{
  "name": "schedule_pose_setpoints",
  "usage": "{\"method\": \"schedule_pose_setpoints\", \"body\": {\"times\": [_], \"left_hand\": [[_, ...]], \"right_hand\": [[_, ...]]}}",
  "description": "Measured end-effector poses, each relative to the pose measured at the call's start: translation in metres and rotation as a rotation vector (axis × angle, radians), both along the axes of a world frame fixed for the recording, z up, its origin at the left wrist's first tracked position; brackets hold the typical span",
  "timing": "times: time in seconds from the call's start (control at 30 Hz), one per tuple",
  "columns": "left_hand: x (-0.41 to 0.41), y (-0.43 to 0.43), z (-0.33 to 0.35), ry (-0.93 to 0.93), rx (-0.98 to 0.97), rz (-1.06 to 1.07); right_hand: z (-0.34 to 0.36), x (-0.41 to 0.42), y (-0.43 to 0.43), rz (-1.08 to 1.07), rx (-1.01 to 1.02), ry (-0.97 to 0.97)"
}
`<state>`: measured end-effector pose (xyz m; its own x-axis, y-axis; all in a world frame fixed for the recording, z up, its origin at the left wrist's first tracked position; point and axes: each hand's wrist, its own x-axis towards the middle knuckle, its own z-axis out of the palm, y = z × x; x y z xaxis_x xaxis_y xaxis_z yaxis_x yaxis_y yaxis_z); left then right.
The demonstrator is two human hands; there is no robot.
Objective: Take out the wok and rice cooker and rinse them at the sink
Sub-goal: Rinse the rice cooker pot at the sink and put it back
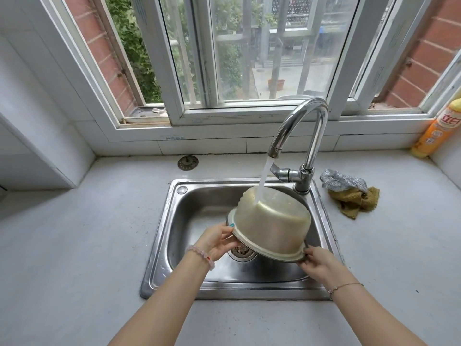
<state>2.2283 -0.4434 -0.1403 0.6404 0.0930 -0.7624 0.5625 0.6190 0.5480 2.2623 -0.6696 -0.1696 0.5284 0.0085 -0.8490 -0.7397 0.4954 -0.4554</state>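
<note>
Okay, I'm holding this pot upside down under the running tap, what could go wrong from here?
1. The water strikes the upturned base of the pot, so it may spray past the sink onto the counter.
2. Your left hand and right hand grip only the thin rim; the pot could slip and bang into the sink.
3. The opening faces downward, so the inside likely stays unrinsed.

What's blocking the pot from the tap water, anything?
Nothing visible. The left hand and right hand hold the pot by its rim over the sink, and water from the tap lands on its upturned base.
</note>
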Motion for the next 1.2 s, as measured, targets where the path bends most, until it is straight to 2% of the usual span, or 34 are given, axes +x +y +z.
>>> {"method": "schedule_pose_setpoints", "body": {"times": [0.2, 0.43, 0.73, 1.0, 1.2], "left_hand": [[-0.011, -0.001, -0.009, 0.055, -0.052, -0.017], [-0.027, 0.004, -0.021, 0.133, -0.19, 0.052], [-0.038, 0.007, -0.029, 0.249, -0.26, 0.194], [-0.035, 0.01, -0.042, 0.271, -0.154, 0.169], [-0.033, 0.024, -0.047, 0.289, -0.154, 0.135]], "right_hand": [[0.005, 0.001, -0.003, 0.044, -0.109, -0.092], [0.023, -0.002, 0.003, 0.077, -0.085, -0.159], [0.035, 0.004, 0.024, 0.105, 0.0, -0.238], [0.048, 0.013, 0.048, 0.092, 0.068, -0.333], [0.048, 0.016, 0.052, 0.062, 0.058, -0.295]]}}
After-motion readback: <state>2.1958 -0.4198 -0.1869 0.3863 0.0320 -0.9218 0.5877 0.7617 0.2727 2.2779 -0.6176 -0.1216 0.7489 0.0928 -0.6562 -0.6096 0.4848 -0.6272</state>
